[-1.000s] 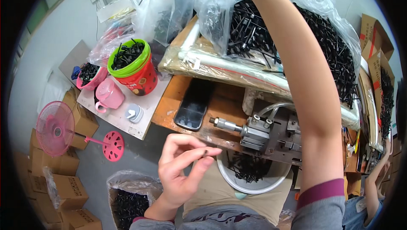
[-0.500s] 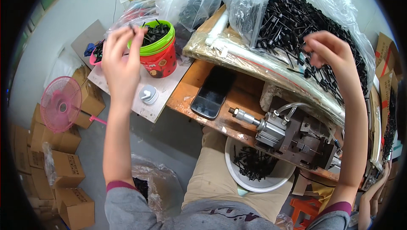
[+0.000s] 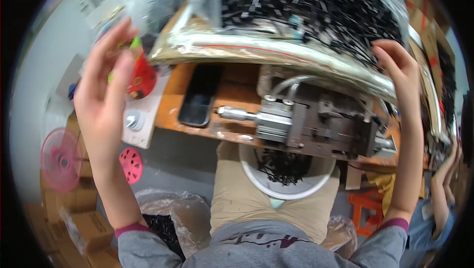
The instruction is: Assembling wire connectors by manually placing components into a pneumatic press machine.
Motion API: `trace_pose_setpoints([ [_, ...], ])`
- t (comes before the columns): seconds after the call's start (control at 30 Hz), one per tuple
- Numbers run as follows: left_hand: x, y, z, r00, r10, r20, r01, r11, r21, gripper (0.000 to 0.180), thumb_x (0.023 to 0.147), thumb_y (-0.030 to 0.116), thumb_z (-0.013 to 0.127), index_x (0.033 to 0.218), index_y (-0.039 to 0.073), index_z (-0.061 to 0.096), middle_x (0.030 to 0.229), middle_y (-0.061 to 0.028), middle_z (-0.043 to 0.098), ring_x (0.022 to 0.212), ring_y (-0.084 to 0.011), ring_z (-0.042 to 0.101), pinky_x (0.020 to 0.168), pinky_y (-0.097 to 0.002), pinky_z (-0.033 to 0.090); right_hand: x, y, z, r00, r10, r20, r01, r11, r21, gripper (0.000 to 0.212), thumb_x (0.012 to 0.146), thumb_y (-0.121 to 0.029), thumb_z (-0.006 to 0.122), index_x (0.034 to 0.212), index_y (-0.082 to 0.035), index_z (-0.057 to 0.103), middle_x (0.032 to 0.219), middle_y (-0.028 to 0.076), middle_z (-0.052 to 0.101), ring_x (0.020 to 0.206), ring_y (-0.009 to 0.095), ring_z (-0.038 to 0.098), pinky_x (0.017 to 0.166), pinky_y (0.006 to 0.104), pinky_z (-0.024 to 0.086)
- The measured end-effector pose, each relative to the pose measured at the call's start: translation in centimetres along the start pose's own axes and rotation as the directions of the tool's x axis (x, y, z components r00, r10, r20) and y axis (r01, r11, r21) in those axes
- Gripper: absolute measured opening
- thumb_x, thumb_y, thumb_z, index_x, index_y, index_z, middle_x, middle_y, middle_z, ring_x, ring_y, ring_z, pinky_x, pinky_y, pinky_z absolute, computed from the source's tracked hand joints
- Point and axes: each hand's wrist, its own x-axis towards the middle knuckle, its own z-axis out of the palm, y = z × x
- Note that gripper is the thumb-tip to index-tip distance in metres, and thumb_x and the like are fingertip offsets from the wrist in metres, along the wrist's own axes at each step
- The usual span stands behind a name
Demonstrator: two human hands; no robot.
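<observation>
My left hand (image 3: pixel 104 83) is raised in front of the red bucket (image 3: pixel 143 78), thumb and fingers apart, with nothing visible between them. It is smeared by motion and hides much of the bucket. At the right edge of a heap of thin black plastic parts (image 3: pixel 306 14), my right hand (image 3: pixel 401 65) has its fingers curled toward the thumb; what they hold, if anything, is too small to make out. Between my arms, a small metal bench machine (image 3: pixel 276 126) with a cylinder and clear hoses stands on the wooden bench. Below it, a white basin (image 3: pixel 247 164) with black parts rests on my lap.
A dark phone (image 3: pixel 200 97) lies on the bench left of the machine. An earbud case (image 3: pixel 133 121) sits on the side table. Around me are a pink fan (image 3: pixel 61 159), cartons (image 3: pixel 89 228), a plastic bag (image 3: pixel 185 218), an orange stool (image 3: pixel 365 209) and another person's arm (image 3: pixel 439 189).
My view has turned, so bench and machine appear farther left. My left hand has drawn back from the bucket and its fingers have parted. The right hand is now at the heap's right edge.
</observation>
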Motion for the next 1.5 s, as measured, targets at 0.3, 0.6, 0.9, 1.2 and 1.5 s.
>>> trace_pose_setpoints([
  [0.3,-7.2,4.7,5.6,0.788,0.194,0.585,-0.029,0.960,-0.278,0.067,0.082,0.021,0.076,0.140,-0.004,0.051,0.112,-0.0215,0.070,0.081,-0.0242,0.071,0.083,-0.0374,0.052,3.3,2.0,0.2,0.991,-0.029,0.128,0.080,0.907,-0.414,0.044,0.073,-0.021,0.082,0.114,-0.008,0.071,0.106,0.005,0.073,0.075,0.015,0.060,0.074,0.0316,0.051],
  [0.6,-9.5,6.2,10.2,0.794,0.213,0.570,0.168,0.823,-0.542,0.066,0.077,0.003,0.078,0.137,-0.006,0.051,0.111,-0.0236,0.071,0.082,-0.0252,0.072,0.077,-0.0350,0.057,8.3,0.6,4.3,0.940,0.201,0.276,0.033,0.752,-0.658,0.068,0.069,-0.027,0.077,0.124,0.005,0.056,0.111,0.024,0.066,0.103,0.034,0.066,0.091,0.0392,0.052],
  [0.9,-11.4,5.6,11.1,0.776,0.107,0.621,0.273,0.831,-0.485,0.062,0.077,-0.001,0.074,0.135,-0.006,0.054,0.109,-0.0199,0.073,0.082,-0.0228,0.072,0.080,-0.0338,0.057,9.2,2.0,3.8,0.920,0.051,0.387,0.210,0.771,-0.601,0.055,0.064,-0.015,0.077,0.115,-0.002,0.063,0.102,0.019,0.067,0.095,0.033,0.066,0.084,0.0395,0.054],
  [1.2,-11.7,5.6,11.8,0.760,0.071,0.645,0.304,0.839,-0.451,0.061,0.077,-0.007,0.071,0.136,-0.006,0.054,0.108,-0.0180,0.073,0.084,-0.0202,0.071,0.080,-0.0313,0.056,9.9,4.3,2.2,0.905,0.032,0.423,0.241,0.782,-0.575,0.051,0.062,-0.018,0.077,0.108,0.003,0.069,0.105,0.020,0.070,0.100,0.032,0.068,0.090,0.0383,0.054],
  [1.5,-11.8,5.9,12.0,0.753,0.075,0.654,0.293,0.851,-0.435,0.060,0.079,-0.006,0.072,0.136,-0.004,0.055,0.108,-0.0158,0.073,0.084,-0.0191,0.071,0.080,-0.0306,0.056,10.7,3.7,3.4,0.939,0.020,0.343,0.235,0.689,-0.685,0.039,0.064,-0.014,0.075,0.098,0.006,0.070,0.093,0.025,0.071,0.089,0.033,0.071,0.082,0.0373,0.057],
])
